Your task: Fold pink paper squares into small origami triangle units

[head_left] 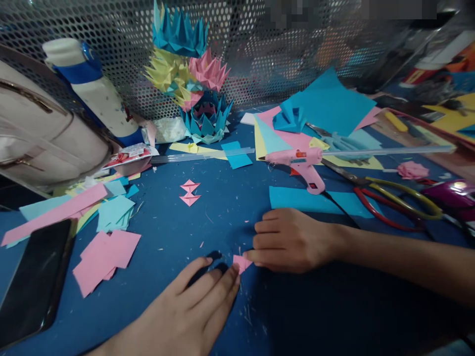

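Pink: two folded pieces (190,199), apparently done; one piece (242,264), seemingly part-folded, under fingertips of left hand (185,306), spread, and right hand (293,241), curled, grip unclear; squares (106,259) remaining flat.

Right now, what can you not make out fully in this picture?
All in the head view:
Folded pink paper: partly covered by the left hand and right hand.
Black phone: cut off by left edge.
Purple object: cut off by right edge.
Print on the red packet: too small and blurred.
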`<state>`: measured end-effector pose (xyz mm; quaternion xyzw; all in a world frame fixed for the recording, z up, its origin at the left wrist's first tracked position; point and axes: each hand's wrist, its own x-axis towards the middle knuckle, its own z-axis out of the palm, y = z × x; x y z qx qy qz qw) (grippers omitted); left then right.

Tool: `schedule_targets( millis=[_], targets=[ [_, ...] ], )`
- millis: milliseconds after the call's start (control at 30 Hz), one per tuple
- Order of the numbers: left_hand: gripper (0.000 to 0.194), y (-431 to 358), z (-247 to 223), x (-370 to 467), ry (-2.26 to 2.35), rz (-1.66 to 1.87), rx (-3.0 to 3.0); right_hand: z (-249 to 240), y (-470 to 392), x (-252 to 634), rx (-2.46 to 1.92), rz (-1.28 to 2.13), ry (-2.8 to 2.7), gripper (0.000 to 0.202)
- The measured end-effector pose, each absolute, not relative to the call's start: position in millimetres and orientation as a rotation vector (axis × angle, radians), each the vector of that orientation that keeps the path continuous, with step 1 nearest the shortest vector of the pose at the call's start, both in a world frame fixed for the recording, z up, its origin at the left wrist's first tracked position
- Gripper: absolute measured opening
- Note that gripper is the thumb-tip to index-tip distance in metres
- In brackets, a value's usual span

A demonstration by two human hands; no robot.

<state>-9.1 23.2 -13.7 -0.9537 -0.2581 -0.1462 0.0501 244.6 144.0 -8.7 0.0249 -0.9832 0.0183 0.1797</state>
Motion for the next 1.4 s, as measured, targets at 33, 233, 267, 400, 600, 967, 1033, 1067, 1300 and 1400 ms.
schedule_targets(
  millis=[33,233,267,400,600,967,1033,1067,1300,1400],
  targets=[
    [0.041,23.1,-13.5,-9.0,-0.784,-0.454,-2.908,-9.8,144.6,244.9,0.071,0.037,-2.751,0.017],
    [0.040,21.7,-13.1,-8.0,-0.796,-0.482,-2.925,-13.1,147.1,245.6,0.128,0.156,-2.762,0.016],
    [0.039,21.5,-13.4,-7.8,-0.796,-0.488,-2.921,-13.1,147.5,245.4,0.111,0.197,-2.787,0.016],
    [0.037,21.6,-15.3,-7.9,-0.811,-0.503,-2.930,-9.2,147.5,244.2,0.030,0.340,-2.885,0.017],
    [0.032,22.4,-19.7,-10.2,-0.900,-0.582,-2.995,-3.5,140.1,244.7,0.037,0.286,-2.934,0.022],
    [0.023,20.1,-26.5,0.2,-0.974,-0.709,-2.817,-18.2,132.6,242.9,-0.050,0.045,-2.770,0.022],
    [0.024,22.4,-25.0,3.2,-1.023,-0.733,-2.771,-17.8,131.7,243.3,-0.116,0.079,-2.756,0.024],
    [0.024,23.8,-24.2,4.1,-1.036,-0.728,-2.756,-17.6,131.5,243.8,-0.128,0.090,-2.741,0.025],
    [0.028,35.5,-20.2,1.7,-1.088,-0.613,-2.738,-20.8,134.1,245.9,-0.091,0.231,-2.736,0.022],
    [0.028,41.0,-19.6,1.9,-1.051,-0.603,-2.717,-22.2,134.9,245.2,-0.076,0.279,-2.725,0.020]
  ],
)
